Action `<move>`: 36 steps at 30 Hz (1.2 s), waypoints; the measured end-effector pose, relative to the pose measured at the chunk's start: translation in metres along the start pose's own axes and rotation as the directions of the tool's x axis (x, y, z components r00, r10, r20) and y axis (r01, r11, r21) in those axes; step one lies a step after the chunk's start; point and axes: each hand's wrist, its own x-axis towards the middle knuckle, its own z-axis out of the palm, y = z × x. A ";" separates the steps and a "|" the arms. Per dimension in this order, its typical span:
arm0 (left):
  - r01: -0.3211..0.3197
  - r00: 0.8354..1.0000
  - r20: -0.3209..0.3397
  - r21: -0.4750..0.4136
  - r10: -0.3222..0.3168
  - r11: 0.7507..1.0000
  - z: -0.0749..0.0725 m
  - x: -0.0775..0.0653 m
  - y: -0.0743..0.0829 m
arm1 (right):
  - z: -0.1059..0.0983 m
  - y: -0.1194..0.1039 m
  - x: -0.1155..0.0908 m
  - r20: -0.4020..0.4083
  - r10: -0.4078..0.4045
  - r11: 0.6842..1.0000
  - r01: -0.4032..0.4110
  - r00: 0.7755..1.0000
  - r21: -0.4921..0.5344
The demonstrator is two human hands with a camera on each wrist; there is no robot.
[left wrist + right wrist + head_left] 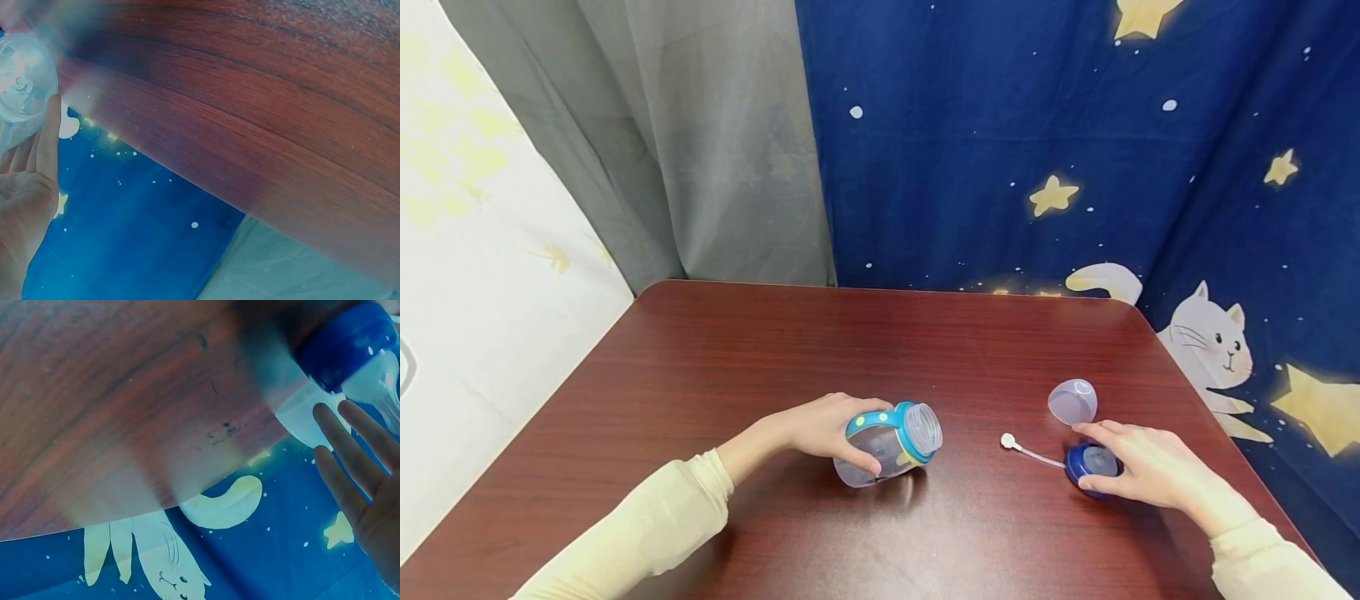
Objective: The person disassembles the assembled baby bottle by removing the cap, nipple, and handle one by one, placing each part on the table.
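A clear baby bottle (880,454) with a blue collar and a dotted blue handle is tilted, its uncapped mouth to the right. My left hand (831,429) grips it from behind, thumb along the near side; the left wrist view shows its clear base (25,78) beside the fingers. Over at the right, my right hand (1150,467) reaches around a dark blue nipple ring (1078,468), thumb and fingers spread on either side. In the right wrist view, straight fingers extend below the ring and its clear nipple (375,381). A white straw (1033,454) with a weighted end trails leftward from the ring.
A translucent domed cap (1072,402) lies just beyond the right fingertips. The reddish-brown table (775,333) has rounded far corners. Behind it hang a grey curtain (737,150) and a blue curtain (955,167) with stars and a cat.
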 end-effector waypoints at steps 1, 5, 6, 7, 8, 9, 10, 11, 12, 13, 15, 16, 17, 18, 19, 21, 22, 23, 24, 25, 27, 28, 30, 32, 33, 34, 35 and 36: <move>0.002 1.000 -0.002 0.003 -0.002 1.000 0.000 0.000 0.000 | -0.002 0.000 0.001 -0.016 -0.001 1.000 0.001 1.000 0.000; 0.010 1.000 -0.007 0.008 -0.010 1.000 -0.001 -0.001 0.001 | -0.009 0.000 0.007 -0.068 -0.013 1.000 0.014 0.998 0.017; 0.010 1.000 -0.007 0.008 -0.010 1.000 -0.001 -0.001 0.001 | -0.011 -0.001 0.008 -0.083 -0.013 1.000 0.015 0.996 0.022; 0.010 1.000 -0.007 0.007 -0.010 1.000 -0.001 -0.001 0.001 | -0.013 -0.001 0.010 -0.102 -0.016 1.000 0.018 0.995 0.022; 0.010 1.000 -0.007 0.006 -0.010 1.000 -0.002 -0.001 0.001 | -0.014 -0.001 0.012 -0.120 -0.018 1.000 0.021 0.993 0.022; 0.010 1.000 -0.007 0.004 -0.010 1.000 -0.002 -0.001 0.001 | -0.016 -0.001 0.014 -0.137 -0.018 1.000 0.021 0.990 0.022; 0.011 1.000 -0.007 0.002 -0.011 1.000 -0.002 -0.001 0.001 | -0.018 -0.002 0.016 -0.155 -0.016 1.000 0.020 0.988 0.023; 0.012 1.000 -0.007 0.004 -0.012 1.000 -0.002 -0.001 0.001 | -0.020 -0.003 0.019 -0.171 -0.017 1.000 0.021 0.985 0.021; 0.012 1.000 -0.007 0.004 -0.012 1.000 -0.002 -0.001 0.001 | -0.022 -0.003 0.021 -0.187 -0.017 1.000 0.021 0.982 0.020; 0.012 1.000 -0.007 0.003 -0.012 1.000 -0.001 -0.001 0.001 | -0.024 -0.005 0.024 -0.202 -0.018 1.000 0.022 0.979 0.019; 0.014 1.000 -0.009 0.005 -0.014 1.000 -0.002 -0.002 0.001 | -0.028 -0.007 0.029 -0.224 -0.016 0.999 0.023 0.974 0.029; 0.014 1.000 -0.010 0.003 -0.014 1.000 -0.002 -0.002 0.002 | -0.029 -0.009 0.031 -0.236 -0.017 0.999 0.025 0.972 0.033; 0.015 1.000 -0.011 0.003 -0.015 1.000 -0.002 -0.002 0.002 | -0.030 -0.010 0.033 -0.245 -0.017 0.999 0.027 0.969 0.039; 0.014 1.000 -0.012 -0.001 -0.014 1.000 -0.002 -0.002 0.002 | -0.032 -0.012 0.035 -0.253 -0.015 0.999 0.027 0.967 0.047; 0.015 1.000 -0.013 -0.003 -0.015 1.000 -0.003 -0.002 0.003 | -0.032 -0.014 0.037 -0.260 -0.014 0.998 0.028 0.965 0.052; 0.014 1.000 -0.015 -0.010 -0.014 1.000 -0.004 -0.002 0.003 | -0.034 -0.017 0.040 -0.277 -0.016 0.998 0.033 0.961 0.055; 0.012 1.000 -0.016 -0.012 -0.012 1.000 -0.004 -0.002 0.003 | -0.034 -0.018 0.042 -0.286 -0.019 0.998 0.036 0.958 0.056; 0.010 1.000 -0.017 -0.014 -0.011 1.000 -0.004 -0.002 0.004 | -0.034 -0.020 0.043 -0.297 -0.022 0.998 0.041 0.955 0.057; 0.009 1.000 -0.018 -0.019 -0.009 1.000 -0.004 -0.002 0.004 | -0.034 -0.021 0.045 -0.309 -0.025 0.997 0.045 0.951 0.056; 0.007 1.000 -0.019 -0.021 -0.007 1.000 -0.005 -0.002 0.004 | -0.034 -0.023 0.046 -0.324 -0.030 0.997 0.050 0.946 0.055; 0.002 1.000 -0.020 -0.023 -0.003 1.000 -0.005 -0.002 0.003 | -0.033 -0.026 0.050 -0.356 -0.038 0.996 0.062 0.934 0.058; 0.001 1.000 -0.021 -0.023 -0.001 1.000 -0.005 -0.002 0.003 | -0.033 -0.027 0.052 -0.371 -0.043 0.996 0.070 0.927 0.060; 0.000 1.000 -0.025 -0.021 0.000 1.000 -0.006 -0.002 0.004 | -0.033 -0.030 0.055 -0.397 -0.049 0.995 0.082 0.917 0.065; -0.001 1.000 -0.030 -0.015 0.000 1.000 -0.007 -0.002 0.004 | -0.033 -0.034 0.058 -0.411 -0.055 0.993 0.094 0.910 0.075; -0.001 0.999 -0.032 -0.013 0.001 1.000 -0.008 -0.002 0.005 | -0.033 -0.036 0.060 -0.414 -0.057 0.992 0.098 0.908 0.080; -0.002 0.999 -0.034 -0.011 0.002 1.000 -0.009 -0.002 0.005 | -0.033 -0.038 0.061 -0.416 -0.057 0.991 0.101 0.908 0.085; -0.003 0.999 -0.036 -0.009 0.003 1.000 -0.009 -0.002 0.006 | -0.033 -0.040 0.063 -0.416 -0.057 0.991 0.103 0.908 0.089; -0.004 0.999 -0.036 -0.006 0.004 1.000 -0.010 -0.002 0.006 | -0.032 -0.041 0.064 -0.416 -0.058 0.990 0.105 0.908 0.093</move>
